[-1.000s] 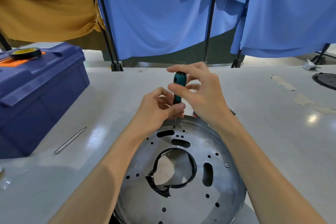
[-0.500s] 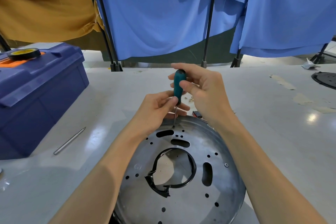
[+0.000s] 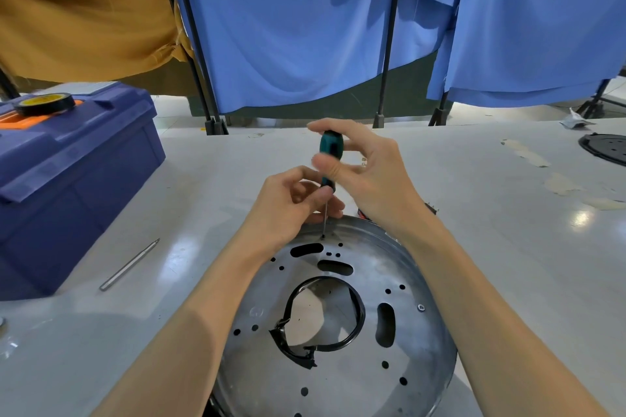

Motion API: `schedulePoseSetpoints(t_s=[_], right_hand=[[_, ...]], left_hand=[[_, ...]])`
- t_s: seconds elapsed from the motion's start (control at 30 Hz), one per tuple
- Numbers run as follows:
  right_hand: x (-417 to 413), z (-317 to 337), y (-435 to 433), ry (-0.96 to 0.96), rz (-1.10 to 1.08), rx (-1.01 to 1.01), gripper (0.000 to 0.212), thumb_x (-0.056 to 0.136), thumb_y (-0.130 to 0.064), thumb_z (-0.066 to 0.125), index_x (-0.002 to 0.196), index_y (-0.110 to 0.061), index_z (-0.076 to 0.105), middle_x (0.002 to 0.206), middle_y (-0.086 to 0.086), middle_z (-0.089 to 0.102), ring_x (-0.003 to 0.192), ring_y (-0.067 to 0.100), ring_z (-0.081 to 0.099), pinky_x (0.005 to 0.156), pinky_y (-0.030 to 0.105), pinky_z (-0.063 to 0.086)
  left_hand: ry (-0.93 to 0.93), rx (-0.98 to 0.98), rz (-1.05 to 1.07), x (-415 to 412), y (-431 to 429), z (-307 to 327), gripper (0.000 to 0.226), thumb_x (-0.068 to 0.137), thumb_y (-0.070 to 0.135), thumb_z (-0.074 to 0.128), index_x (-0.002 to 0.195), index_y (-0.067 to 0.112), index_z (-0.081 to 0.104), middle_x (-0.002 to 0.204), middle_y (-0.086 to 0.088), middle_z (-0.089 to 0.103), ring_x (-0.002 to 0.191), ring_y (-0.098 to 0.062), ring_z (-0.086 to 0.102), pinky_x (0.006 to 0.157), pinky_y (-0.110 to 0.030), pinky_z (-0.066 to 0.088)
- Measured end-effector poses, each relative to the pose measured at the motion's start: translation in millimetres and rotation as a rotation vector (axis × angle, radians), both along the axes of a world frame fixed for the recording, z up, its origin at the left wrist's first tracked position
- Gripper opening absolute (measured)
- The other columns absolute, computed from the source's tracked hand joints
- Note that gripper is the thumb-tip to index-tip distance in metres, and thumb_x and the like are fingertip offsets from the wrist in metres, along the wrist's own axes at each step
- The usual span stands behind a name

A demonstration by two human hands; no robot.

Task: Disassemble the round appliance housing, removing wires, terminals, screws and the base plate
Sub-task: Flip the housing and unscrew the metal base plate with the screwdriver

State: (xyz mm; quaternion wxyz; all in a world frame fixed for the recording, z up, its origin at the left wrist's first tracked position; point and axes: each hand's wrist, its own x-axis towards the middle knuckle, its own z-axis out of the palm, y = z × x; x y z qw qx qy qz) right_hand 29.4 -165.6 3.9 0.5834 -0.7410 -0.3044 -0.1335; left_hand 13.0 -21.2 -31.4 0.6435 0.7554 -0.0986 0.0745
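The round housing plate (image 3: 264, 366), a shiny stamped-metal disc pierced with small round holes and oval slots, is lying flat on the near middle of the glossy pale table (image 3: 491, 230). A black ring (image 3: 359, 315), split at its near-left side, is lining the big central opening. The right hand (image 3: 369, 176) is pinching the teal-and-black handle of a slim screwdriver (image 3: 331, 145) between thumb and fingertips, holding it upright. The left hand (image 3: 291, 203) is curling its fingers round the thin steel shaft just below, with the tip meeting the plate near its far edge. One small screw (image 3: 421, 307) is sitting by the plate's right rim. On the left, a boxy blue plastic toolbox (image 3: 67, 186) is carrying a black tape roll (image 3: 44, 103), and a thin metal rod (image 3: 130, 264) is lying beside it.
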Motion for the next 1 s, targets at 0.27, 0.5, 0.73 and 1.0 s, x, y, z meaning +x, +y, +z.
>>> schedulePoseSetpoints(t_s=[0.27,0.5,0.73,1.0], right_hand=[[2.0,0.6,-2.5,0.047,0.013,0.077,0.046,0.087,0.013,0.054,0.118,-0.019,0.063,0.104,0.004,0.069,0.090,0.007,0.068,0.073,0.015,0.053],[3.3,-0.6,-0.1,-0.014,-0.107,0.015,0.045,0.082,-0.012,0.073,0.124,-0.025,0.062,0.096,-0.003,0.068,0.089,0.009,0.063,0.081,0.017,0.052],[2.5,12.9,-12.7,-0.120,-0.154,0.298,0.031,0.097,0.002,0.049,0.118,-0.019,0.060,0.100,0.017,0.054,0.082,0.022,0.063,0.071,0.023,0.057],[22.0,-3.7,-24.7,0.035,-0.217,-0.502,0.010,0.080,-0.020,0.076,0.089,-0.023,0.074,0.088,-0.004,0.049,0.072,0.002,0.047,0.069,0.015,0.038]], left_hand=[[0.015,0.016,-0.061,-1.9,-1.4,1.1,0.018,0.099,0.011,0.047,0.110,0.008,0.062,0.088,-0.016,0.073,0.080,-0.026,0.072,0.072,-0.025,0.058],[-0.027,0.170,0.024,-1.3,0.9,0.0,0.040,0.070,0.008,0.082,0.099,0.009,0.054,0.080,-0.008,0.074,0.074,-0.022,0.071,0.073,-0.025,0.058],[-0.093,0.445,0.170,0.4,4.0,-7.3,0.034,0.066,-0.012,0.075,0.074,0.019,0.062,0.070,0.005,0.071,0.070,-0.009,0.067,0.062,-0.021,0.050],[-0.088,0.896,0.191,-2.6,-0.7,-3.0,0.026,0.072,0.004,0.070,0.076,0.030,0.069,0.082,0.014,0.061,0.084,-0.011,0.058,0.069,-0.031,0.045]])
